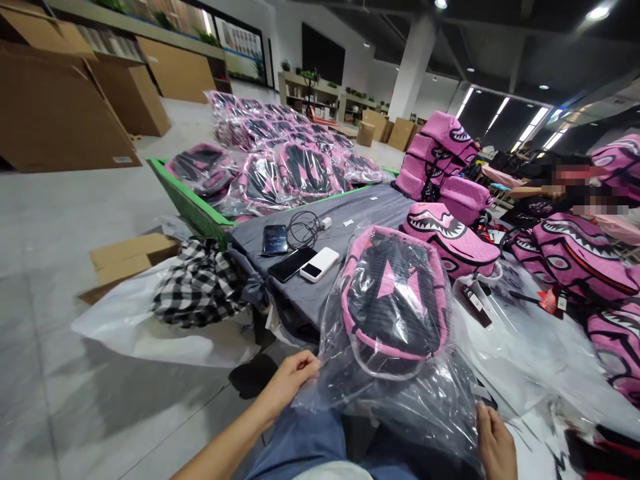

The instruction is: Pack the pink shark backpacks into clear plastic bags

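Observation:
A pink and black backpack (pixel 397 293) lies inside a clear plastic bag (pixel 370 393) at the near edge of the grey-covered table. My left hand (pixel 296 375) pinches the bag's left edge near its lower corner. At the lower right, my right hand (pixel 495 437) has its fingers closed on the bag's right edge. The loose lower part of the bag spreads between my hands, over my lap. The backpack's dark panel faces up, and neither hand touches it.
Phones (pixel 320 264) and a coiled cable (pixel 303 230) lie on the table (pixel 350 213). Bagged backpacks (pixel 307 167) fill a green-edged bin (pixel 193 203) beyond. Unbagged pink backpacks (pixel 445 233) stand at right, near a person (pixel 545 190). Cartons (pixel 60 107) stand at left.

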A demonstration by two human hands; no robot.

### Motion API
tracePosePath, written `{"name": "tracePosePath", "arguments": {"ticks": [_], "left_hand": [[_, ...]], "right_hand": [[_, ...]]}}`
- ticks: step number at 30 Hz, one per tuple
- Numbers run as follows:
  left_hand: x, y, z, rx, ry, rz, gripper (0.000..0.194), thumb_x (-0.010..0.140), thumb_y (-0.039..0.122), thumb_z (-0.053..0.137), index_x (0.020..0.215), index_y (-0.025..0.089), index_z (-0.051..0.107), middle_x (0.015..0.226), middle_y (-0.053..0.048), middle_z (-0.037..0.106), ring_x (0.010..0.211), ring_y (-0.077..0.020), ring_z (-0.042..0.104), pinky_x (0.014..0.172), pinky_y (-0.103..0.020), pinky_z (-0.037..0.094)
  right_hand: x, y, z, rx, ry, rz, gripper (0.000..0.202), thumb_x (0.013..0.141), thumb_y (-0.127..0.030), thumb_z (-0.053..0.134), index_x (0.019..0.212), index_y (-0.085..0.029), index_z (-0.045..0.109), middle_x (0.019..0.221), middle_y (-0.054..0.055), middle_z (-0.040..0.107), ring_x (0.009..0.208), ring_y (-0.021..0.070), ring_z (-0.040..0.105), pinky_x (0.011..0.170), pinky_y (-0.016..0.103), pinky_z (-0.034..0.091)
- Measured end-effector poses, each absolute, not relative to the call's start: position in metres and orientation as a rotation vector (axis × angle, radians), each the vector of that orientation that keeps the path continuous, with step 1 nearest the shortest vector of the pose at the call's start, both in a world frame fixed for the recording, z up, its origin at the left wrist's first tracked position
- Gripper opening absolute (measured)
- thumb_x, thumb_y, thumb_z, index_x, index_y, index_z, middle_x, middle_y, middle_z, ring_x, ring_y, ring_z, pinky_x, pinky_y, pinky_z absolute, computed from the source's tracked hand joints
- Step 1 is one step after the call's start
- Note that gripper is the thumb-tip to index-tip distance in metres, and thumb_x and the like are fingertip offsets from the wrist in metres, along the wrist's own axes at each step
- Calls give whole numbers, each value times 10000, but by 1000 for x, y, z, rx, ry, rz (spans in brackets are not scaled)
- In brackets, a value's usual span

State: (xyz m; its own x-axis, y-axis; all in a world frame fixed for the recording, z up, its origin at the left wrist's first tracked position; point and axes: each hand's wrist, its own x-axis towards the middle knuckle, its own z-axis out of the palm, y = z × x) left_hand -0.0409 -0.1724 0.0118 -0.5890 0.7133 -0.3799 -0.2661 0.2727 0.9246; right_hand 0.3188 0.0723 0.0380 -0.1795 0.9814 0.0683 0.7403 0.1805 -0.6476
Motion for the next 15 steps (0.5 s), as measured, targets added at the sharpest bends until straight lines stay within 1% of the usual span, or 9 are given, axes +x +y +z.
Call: {"name": "tracePosePath", "arguments": {"ticks": [2, 4, 6, 7, 9, 11, 12, 13, 15], "left_hand": [[-47, -178, 13, 382, 1739, 1503, 642, 553, 837, 692, 656, 217, 558, 647, 1, 625, 628, -173, 564, 632, -297, 432], [-56, -187, 17, 361, 1763, 1568, 646, 556, 834, 703, 678, 231, 504, 649, 12, 627, 629, -167, 574, 637, -291, 442], [-62, -197, 23, 303, 1694, 1644, 636, 563, 768, 776, 723, 240, 457, 629, 43, 605, 621, -147, 564, 643, -273, 452], [-64, -202, 26, 259, 1625, 1666, 632, 564, 729, 814, 773, 244, 465, 630, 59, 598, 616, -137, 556, 642, -266, 461], [-64, -209, 32, 194, 1483, 1642, 665, 561, 661, 871, 960, 260, 522, 648, 83, 594, 588, -122, 536, 600, -248, 462], [-63, -211, 37, 190, 1439, 1590, 817, 550, 623, 899, 1194, 289, 523, 661, 97, 591, 552, -106, 509, 536, -220, 431], [-63, -210, 37, 184, 1454, 1593, 887, 525, 610, 914, 1255, 305, 513, 659, 100, 589, 539, -100, 503, 514, -207, 416], [-64, -209, 37, 160, 1481, 1614, 922, 482, 601, 932, 1258, 312, 526, 655, 100, 590, 535, -95, 504, 503, -197, 411], [-67, -204, 34, 74, 1558, 1664, 914, 360, 602, 958, 1145, 294, 603, 663, 82, 618, 551, -97, 535, 507, -192, 438]], "right_hand": [[319, 74, 40, -1616, -1980, 698, 758, 709, -980, 331, 625, -246, 499, 541, 13, 521, 560, 200, 513, 546, 310, 438], [320, 78, 43, -1601, -1962, 753, 716, 707, -944, 405, 644, -239, 516, 561, 13, 537, 597, 209, 536, 571, 307, 450], [320, 83, 46, -1585, -1926, 835, 677, 691, -909, 479, 653, -234, 522, 593, 21, 565, 639, 220, 556, 596, 308, 463], [321, 84, 47, -1588, -1900, 882, 664, 687, -896, 500, 654, -233, 524, 600, 23, 571, 644, 221, 555, 594, 309, 463], [323, 84, 47, -1597, -1855, 1020, 643, 698, -871, 526, 665, -228, 539, 606, 21, 574, 637, 213, 549, 579, 304, 458], [325, 81, 48, -1558, -1828, 1197, 615, 711, -832, 577, 680, -218, 554, 634, 19, 588, 655, 203, 559, 590, 294, 466], [325, 78, 49, -1531, -1808, 1272, 605, 698, -814, 618, 685, -212, 558, 649, 17, 595, 664, 198, 564, 598, 290, 469], [326, 74, 50, -1507, -1774, 1325, 598, 676, -794, 663, 703, -204, 569, 662, 14, 598, 664, 190, 566, 599, 285, 469], [326, 68, 53, -1495, -1637, 1383, 604, 624, -752, 741, 812, -190, 620, 659, -5, 588, 605, 162, 539, 548, 265, 438]]}}
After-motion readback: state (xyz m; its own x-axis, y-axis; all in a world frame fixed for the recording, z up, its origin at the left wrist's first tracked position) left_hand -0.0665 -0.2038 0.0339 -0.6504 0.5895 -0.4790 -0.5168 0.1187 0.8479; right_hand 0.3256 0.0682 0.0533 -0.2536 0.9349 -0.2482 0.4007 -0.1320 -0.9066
